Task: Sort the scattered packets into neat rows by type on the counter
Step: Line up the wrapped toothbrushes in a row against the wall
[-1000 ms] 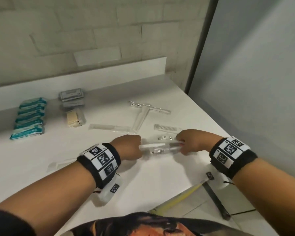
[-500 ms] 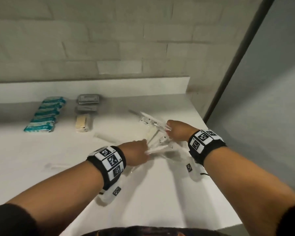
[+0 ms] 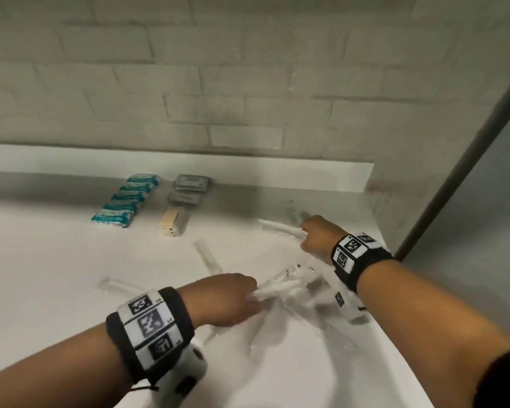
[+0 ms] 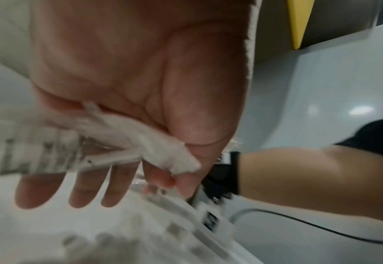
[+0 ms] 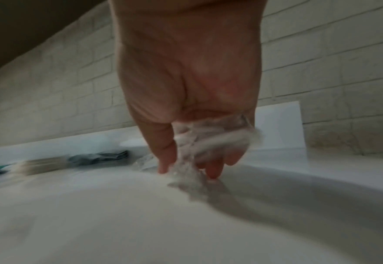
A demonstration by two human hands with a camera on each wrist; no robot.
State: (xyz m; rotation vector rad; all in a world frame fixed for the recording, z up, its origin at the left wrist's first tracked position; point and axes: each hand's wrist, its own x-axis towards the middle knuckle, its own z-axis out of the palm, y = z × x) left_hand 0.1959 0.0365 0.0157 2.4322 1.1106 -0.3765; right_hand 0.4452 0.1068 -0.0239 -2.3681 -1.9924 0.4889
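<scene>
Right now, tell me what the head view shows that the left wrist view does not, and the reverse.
Only the head view shows the sorted rows by the wall: teal packets, grey packets and a beige packet. It also shows the right hand holding a long clear packet.

Only the left wrist view shows the palm side of the left hand: the thumb pinches a white packet, the other fingers stretched out.

Both show the left hand, its packets and the white counter.
</scene>
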